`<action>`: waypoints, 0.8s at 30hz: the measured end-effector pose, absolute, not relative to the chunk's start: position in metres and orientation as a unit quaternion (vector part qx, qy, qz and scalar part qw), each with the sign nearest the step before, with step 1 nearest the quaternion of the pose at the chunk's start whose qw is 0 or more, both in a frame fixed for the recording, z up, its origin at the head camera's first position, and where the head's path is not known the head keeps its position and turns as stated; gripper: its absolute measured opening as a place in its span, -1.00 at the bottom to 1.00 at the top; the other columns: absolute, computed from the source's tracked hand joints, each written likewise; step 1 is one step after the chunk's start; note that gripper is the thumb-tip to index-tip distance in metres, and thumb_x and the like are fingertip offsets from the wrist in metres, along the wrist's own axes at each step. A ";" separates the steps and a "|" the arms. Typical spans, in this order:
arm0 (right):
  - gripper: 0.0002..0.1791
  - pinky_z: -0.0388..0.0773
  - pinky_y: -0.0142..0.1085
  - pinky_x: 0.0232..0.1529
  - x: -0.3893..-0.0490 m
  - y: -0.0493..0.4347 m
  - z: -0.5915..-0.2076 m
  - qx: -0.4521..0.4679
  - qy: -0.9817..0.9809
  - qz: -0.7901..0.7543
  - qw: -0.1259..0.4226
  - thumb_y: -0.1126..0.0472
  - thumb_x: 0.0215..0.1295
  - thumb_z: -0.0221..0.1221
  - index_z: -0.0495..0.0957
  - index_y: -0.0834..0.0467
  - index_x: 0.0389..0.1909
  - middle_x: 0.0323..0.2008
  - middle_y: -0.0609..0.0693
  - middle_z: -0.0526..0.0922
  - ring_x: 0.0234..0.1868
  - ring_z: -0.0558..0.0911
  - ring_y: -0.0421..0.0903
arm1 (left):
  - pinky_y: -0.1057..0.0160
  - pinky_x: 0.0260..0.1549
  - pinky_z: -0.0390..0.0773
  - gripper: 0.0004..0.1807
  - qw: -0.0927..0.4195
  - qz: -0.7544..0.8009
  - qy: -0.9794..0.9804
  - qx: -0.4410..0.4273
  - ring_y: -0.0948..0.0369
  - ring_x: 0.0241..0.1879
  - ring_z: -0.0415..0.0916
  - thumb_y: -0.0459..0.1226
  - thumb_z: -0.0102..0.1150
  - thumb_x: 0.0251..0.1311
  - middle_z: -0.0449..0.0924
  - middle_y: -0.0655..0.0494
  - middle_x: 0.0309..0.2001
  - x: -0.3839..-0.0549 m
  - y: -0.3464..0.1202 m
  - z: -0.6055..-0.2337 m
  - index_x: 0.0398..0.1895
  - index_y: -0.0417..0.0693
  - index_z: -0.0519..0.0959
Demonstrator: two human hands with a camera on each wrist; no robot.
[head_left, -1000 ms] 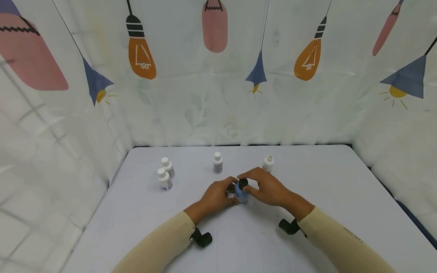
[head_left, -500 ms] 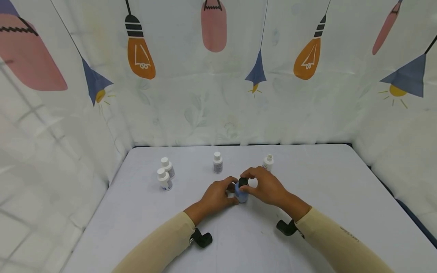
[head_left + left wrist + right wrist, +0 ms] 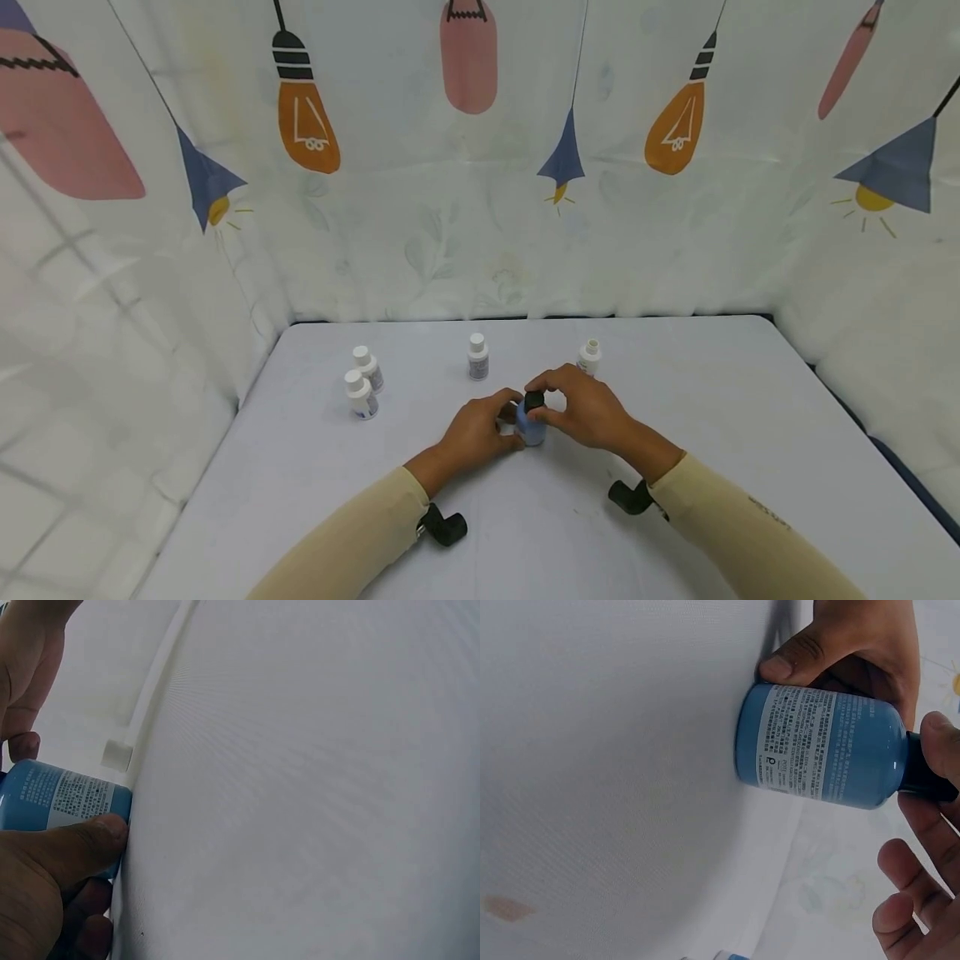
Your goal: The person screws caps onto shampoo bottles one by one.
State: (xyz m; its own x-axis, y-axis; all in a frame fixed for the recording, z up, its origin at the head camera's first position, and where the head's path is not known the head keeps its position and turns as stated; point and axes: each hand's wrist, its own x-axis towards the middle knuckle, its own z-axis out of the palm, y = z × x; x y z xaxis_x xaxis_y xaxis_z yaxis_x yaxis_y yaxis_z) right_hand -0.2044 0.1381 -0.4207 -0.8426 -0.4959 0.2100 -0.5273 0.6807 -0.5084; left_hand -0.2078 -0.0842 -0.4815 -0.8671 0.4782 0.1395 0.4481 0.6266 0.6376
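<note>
A small blue bottle [image 3: 821, 746] with a printed label stands upright on the white table, in front of me. My left hand [image 3: 476, 429] grips its body from the left, thumb low near the base in the left wrist view. Above, my right hand [image 3: 588, 408] pinches the black cap [image 3: 534, 401] between thumb and index finger. In the right wrist view the cap [image 3: 924, 772] sits at the bottle's neck, partly covered by the fingers, while the other fingers are held away from it.
Two white capped bottles [image 3: 362, 396] stand close together at the left. Another white bottle [image 3: 477, 358] stands at the back middle. Behind my right hand is a white bottle [image 3: 590, 354] with its neck showing no wide cap. A printed curtain [image 3: 480, 242] borders the table [image 3: 675, 375].
My right hand has shifted slightly left and its fingers have closed in around the black cap. My left hand and the bottle have stayed in place.
</note>
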 end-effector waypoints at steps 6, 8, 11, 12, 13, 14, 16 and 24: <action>-0.54 0.57 -0.08 0.03 -0.206 0.138 -0.421 0.282 -0.914 0.290 0.025 -0.01 0.22 0.46 0.67 -0.04 0.13 0.02 -0.17 0.66 0.07 0.61 -0.06 | 0.12 0.00 0.60 -0.36 0.019 0.352 0.899 0.261 0.24 0.00 0.65 -0.25 0.56 0.10 0.72 0.09 0.04 -0.206 -0.084 -0.478 0.25 0.01 0.49; -0.52 0.56 -0.07 0.07 -0.206 0.138 -0.423 0.288 -0.911 0.294 0.023 0.00 0.23 0.45 0.66 -0.01 0.16 0.04 -0.16 0.67 0.08 0.60 -0.06 | 0.14 -0.01 0.60 -0.35 0.022 0.355 0.897 0.261 0.24 0.00 0.65 -0.25 0.56 0.11 0.71 0.09 0.04 -0.206 -0.085 -0.477 0.26 0.00 0.49; -0.51 0.54 -0.08 0.11 -0.207 0.138 -0.425 0.293 -0.909 0.296 0.022 0.01 0.24 0.45 0.65 0.00 0.19 0.06 -0.17 0.67 0.08 0.59 -0.08 | 0.17 0.00 0.59 -0.32 0.032 0.361 0.894 0.265 0.26 0.01 0.63 -0.26 0.56 0.11 0.69 0.11 0.07 -0.208 -0.086 -0.477 0.30 0.01 0.47; -0.50 0.54 -0.08 0.11 -0.208 0.138 -0.426 0.296 -0.908 0.295 0.023 0.01 0.24 0.45 0.65 -0.01 0.19 0.07 -0.18 0.67 0.08 0.59 -0.09 | 0.19 0.00 0.59 -0.30 0.037 0.363 0.892 0.267 0.27 0.02 0.62 -0.26 0.56 0.11 0.68 0.12 0.09 -0.209 -0.086 -0.477 0.32 0.02 0.46; -0.50 0.54 -0.08 0.12 -0.208 0.139 -0.426 0.298 -0.908 0.295 0.025 0.00 0.24 0.44 0.64 -0.02 0.19 0.07 -0.19 0.67 0.08 0.58 -0.10 | 0.19 0.00 0.58 -0.28 0.041 0.365 0.890 0.270 0.28 0.02 0.61 -0.26 0.56 0.10 0.67 0.13 0.11 -0.210 -0.087 -0.477 0.33 0.03 0.45; -0.50 0.53 -0.09 0.12 -0.207 0.139 -0.426 0.299 -0.906 0.297 0.026 0.01 0.24 0.45 0.65 -0.03 0.19 0.07 -0.19 0.67 0.09 0.58 -0.10 | 0.20 0.00 0.58 -0.27 0.046 0.367 0.888 0.274 0.28 0.02 0.60 -0.26 0.56 0.10 0.66 0.13 0.12 -0.212 -0.087 -0.477 0.35 0.04 0.44; -0.51 0.53 -0.09 0.12 -0.207 0.139 -0.426 0.303 -0.904 0.300 0.030 0.02 0.23 0.46 0.65 -0.05 0.19 0.06 -0.21 0.66 0.09 0.58 -0.11 | 0.22 -0.02 0.58 -0.23 0.054 0.372 0.883 0.282 0.29 0.03 0.59 -0.25 0.57 0.09 0.63 0.13 0.16 -0.214 -0.087 -0.476 0.38 0.04 0.42; -0.45 0.52 -0.07 0.17 -0.206 0.140 -0.425 0.295 -0.907 0.299 0.029 0.03 0.23 0.46 0.61 -0.02 0.25 0.11 -0.16 0.65 0.14 0.58 -0.08 | 0.24 -0.09 0.59 -0.25 0.053 0.383 0.875 0.293 0.25 0.00 0.59 -0.24 0.59 0.07 0.64 0.11 0.10 -0.216 -0.085 -0.473 0.35 0.01 0.43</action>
